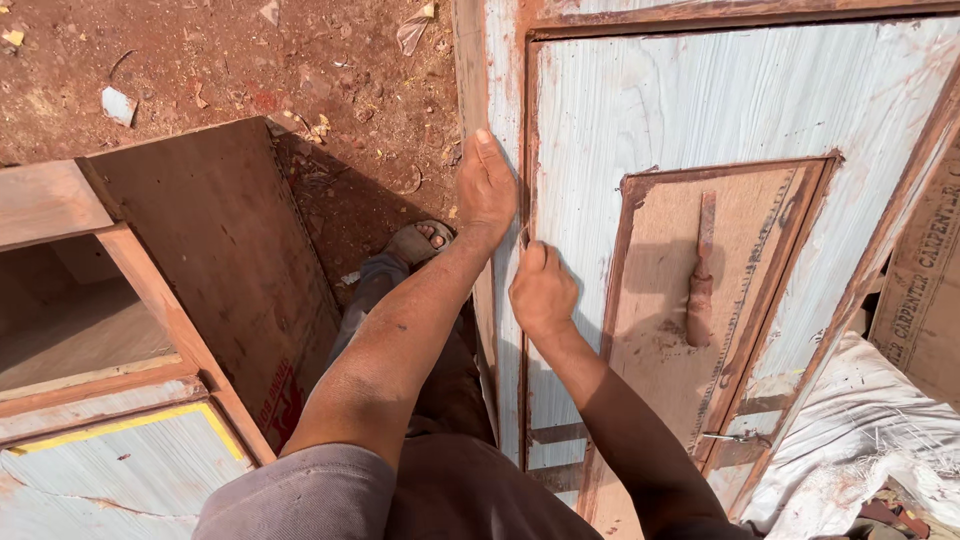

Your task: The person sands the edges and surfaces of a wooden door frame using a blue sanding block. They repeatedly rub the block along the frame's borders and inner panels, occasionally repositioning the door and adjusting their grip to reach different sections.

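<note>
Head view: left hand [487, 185] presses flat, steadying the pale door panel [720, 100]; right hand [542, 290] is clenched around a small tool at its frame strip [527, 150].

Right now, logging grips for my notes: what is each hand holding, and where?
Left hand lies flat on the door panel's edge, gripping nothing. Right hand is fisted; contents cannot be told.

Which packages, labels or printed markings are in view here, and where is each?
Printed board: right edge, tan panel with dark lettering.
Red stamp: lower corner of the brown plywood panel, left of the legs.
White sack: bottom right, crumpled, plain.
Border print: small tan panel, dark strip along its edge.
</note>
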